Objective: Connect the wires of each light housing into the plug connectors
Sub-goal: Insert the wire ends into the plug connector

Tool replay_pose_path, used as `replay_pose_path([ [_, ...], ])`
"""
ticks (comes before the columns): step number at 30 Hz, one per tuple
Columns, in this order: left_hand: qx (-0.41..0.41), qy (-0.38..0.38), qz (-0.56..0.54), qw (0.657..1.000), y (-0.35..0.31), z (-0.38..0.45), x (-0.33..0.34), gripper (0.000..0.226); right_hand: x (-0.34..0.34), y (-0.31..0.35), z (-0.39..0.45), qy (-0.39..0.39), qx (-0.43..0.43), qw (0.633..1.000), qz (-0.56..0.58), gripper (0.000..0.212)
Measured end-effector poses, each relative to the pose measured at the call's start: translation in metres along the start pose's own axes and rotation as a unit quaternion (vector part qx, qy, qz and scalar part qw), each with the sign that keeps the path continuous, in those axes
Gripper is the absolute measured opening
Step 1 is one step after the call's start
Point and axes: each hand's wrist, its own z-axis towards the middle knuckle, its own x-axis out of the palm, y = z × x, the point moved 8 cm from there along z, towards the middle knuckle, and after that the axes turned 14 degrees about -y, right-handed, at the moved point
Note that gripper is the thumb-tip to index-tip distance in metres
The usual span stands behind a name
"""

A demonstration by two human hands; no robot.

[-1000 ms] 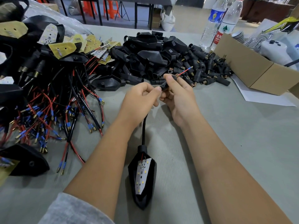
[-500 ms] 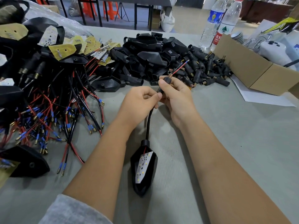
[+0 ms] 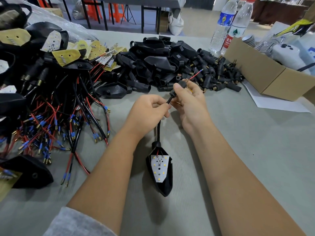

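Step in hand, as judged: seating the lead of one light housing (image 3: 160, 174) into a plug connector (image 3: 176, 90). The connector sits on the black sheathed cable (image 3: 158, 132), and a red wire (image 3: 196, 74) with a blue-sleeved tip projects from its far, brass-coloured end. Whether a second wire passes through with it cannot be told.

To do this step well, the cable should be held firm just below the connector while the connector is pushed squarely along the line of the cable, not at an angle, so the fine wire is neither kinked nor trapped. The slack wire beyond the connector should be drawn through straight. The housing hangs low by its cable alone, so any tug should be kept gentle to spare the joints at the LED board.

Left hand (image 3: 148, 111): fingers curled, thumb and forefinger pinching the cable directly beneath the connector. The cable runs down from this grip to the housing.

Right hand (image 3: 189, 103): closed round the connector, thumb pressed on its near side, remaining fingers wrapped behind it. The red wire emerges above this hand.

Location of the work: both hands are raised above the grey worktop (image 3: 255, 150), near its middle. The housing lies between the forearms, LED board facing up, its tip towards the person; whether it touches the worktop cannot be told.

Stock noted: loose connectors (image 3: 219, 74) heaped beyond the hands; wired housings (image 3: 51, 99) piled to the left.
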Motion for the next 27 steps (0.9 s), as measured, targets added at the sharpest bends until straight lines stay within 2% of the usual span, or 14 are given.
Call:
replay_pose_path([
  [4, 0.018, -0.023, 0.007, 1.000, 0.000, 0.002, -0.004, 0.023, 0.010, -0.002, -0.004, 0.061, -0.039, 0.995, -0.065, 0.038],
  [8, 0.026, -0.030, 0.010, 0.999, -0.001, 0.002, -0.004, 0.018, 0.011, -0.001, -0.005, 0.076, -0.031, 0.995, -0.050, 0.034],
  [13, 0.006, -0.023, 0.030, 0.999, 0.001, 0.000, -0.002, 0.026, 0.002, 0.000, -0.002, 0.014, 0.008, 1.000, 0.015, 0.032],
  [16, -0.018, 0.021, 0.042, 0.999, 0.003, -0.005, 0.005, 0.032, -0.005, -0.002, 0.002, -0.021, 0.054, 0.996, 0.064, 0.006],
  [17, -0.018, 0.030, 0.040, 0.999, 0.002, -0.006, 0.006, 0.032, -0.006, -0.002, 0.003, -0.021, 0.063, 0.995, 0.072, 0.004],
  [19, -0.008, 0.030, 0.030, 0.999, -0.002, -0.006, 0.005, 0.032, -0.004, -0.001, 0.002, -0.002, 0.061, 0.996, 0.060, 0.005],
  [23, 0.016, 0.007, 0.024, 1.000, -0.005, -0.003, 0.000, 0.031, 0.013, -0.002, -0.012, 0.087, 0.013, 0.995, -0.044, 0.004],
  [27, 0.012, 0.004, 0.002, 1.000, -0.005, -0.002, 0.000, 0.030, 0.019, 0.000, -0.017, 0.110, 0.011, 0.994, -0.022, 0.004],
])
